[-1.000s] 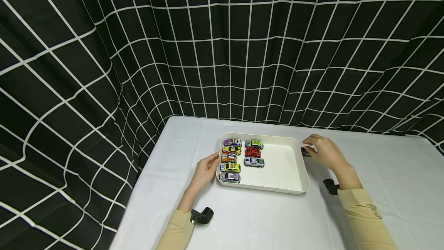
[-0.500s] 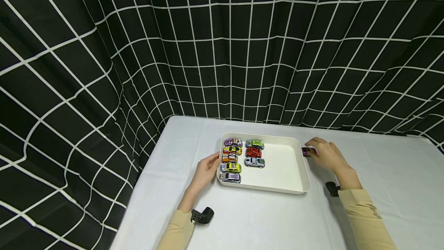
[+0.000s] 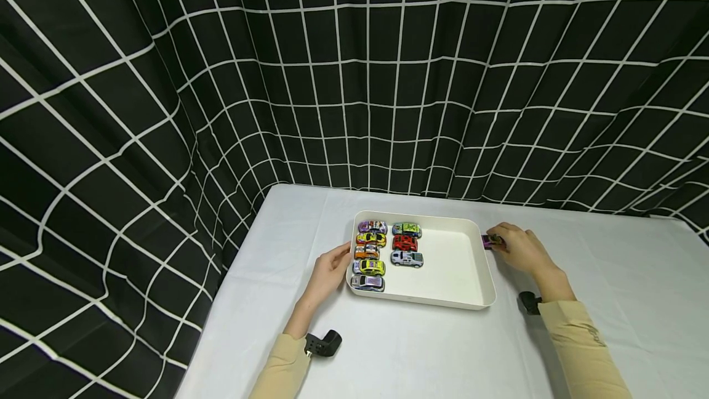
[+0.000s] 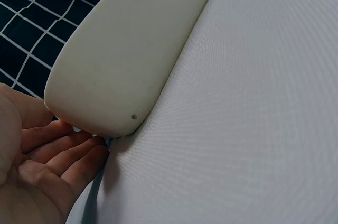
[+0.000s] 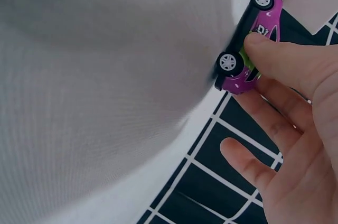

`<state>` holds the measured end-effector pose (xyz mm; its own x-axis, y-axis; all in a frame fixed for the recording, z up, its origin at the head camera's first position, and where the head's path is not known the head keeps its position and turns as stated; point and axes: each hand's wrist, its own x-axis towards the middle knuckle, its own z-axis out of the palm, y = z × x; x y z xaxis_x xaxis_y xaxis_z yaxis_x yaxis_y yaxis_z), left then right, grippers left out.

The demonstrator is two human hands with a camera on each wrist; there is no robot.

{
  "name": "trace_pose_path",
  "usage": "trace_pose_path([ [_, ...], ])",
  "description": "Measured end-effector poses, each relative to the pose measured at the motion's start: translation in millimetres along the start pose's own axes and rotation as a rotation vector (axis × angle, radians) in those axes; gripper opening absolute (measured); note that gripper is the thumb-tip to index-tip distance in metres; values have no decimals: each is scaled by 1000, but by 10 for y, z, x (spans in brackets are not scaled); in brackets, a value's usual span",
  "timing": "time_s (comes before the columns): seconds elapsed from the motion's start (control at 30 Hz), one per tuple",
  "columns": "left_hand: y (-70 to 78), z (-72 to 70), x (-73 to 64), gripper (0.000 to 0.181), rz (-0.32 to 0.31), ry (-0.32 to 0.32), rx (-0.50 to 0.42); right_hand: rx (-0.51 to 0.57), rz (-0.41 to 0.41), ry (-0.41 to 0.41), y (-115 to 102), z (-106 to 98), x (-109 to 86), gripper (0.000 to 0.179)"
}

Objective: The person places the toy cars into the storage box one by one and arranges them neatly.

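In the head view a white tray (image 3: 448, 263) holds toy cars in two columns at its left side. My left hand (image 3: 328, 273) rests with its fingers against the outside of the tray's left end. The left wrist view shows those fingers (image 4: 79, 155) loosely bent at the tray's corner. Just outside the tray's right end, my right hand (image 3: 522, 250) pinches a purple and green toy car (image 5: 268, 15) between thumb and fingers. Its wheels face the tablecloth, and the hand hides part of its body. Whether it touches the cloth I cannot tell.
The left column has several cars, among them an orange one (image 3: 366, 253) and a silver one (image 3: 367, 283). Beside it stand a green car (image 3: 407, 229), a red car (image 3: 405, 243) and a grey pickup (image 3: 407, 258). A black gridded curtain (image 3: 410, 109) hangs behind the white table (image 3: 410, 350).
More of the purple car now shows beside the right hand, whose fingers have lowered and closed around it. The left hand and the tray hold almost the same place.
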<state>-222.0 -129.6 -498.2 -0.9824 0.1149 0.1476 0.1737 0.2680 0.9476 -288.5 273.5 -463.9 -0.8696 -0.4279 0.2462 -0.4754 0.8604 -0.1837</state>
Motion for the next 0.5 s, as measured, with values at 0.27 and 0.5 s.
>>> trace_pose_path([
  [0.27,329,-51,-93,36,9,-32,-11,0,2,6,33,18,-6,24],
  [0.5,354,-54,-102,36,4,-31,-13,-5,16,9,10,-32,-22,26],
])
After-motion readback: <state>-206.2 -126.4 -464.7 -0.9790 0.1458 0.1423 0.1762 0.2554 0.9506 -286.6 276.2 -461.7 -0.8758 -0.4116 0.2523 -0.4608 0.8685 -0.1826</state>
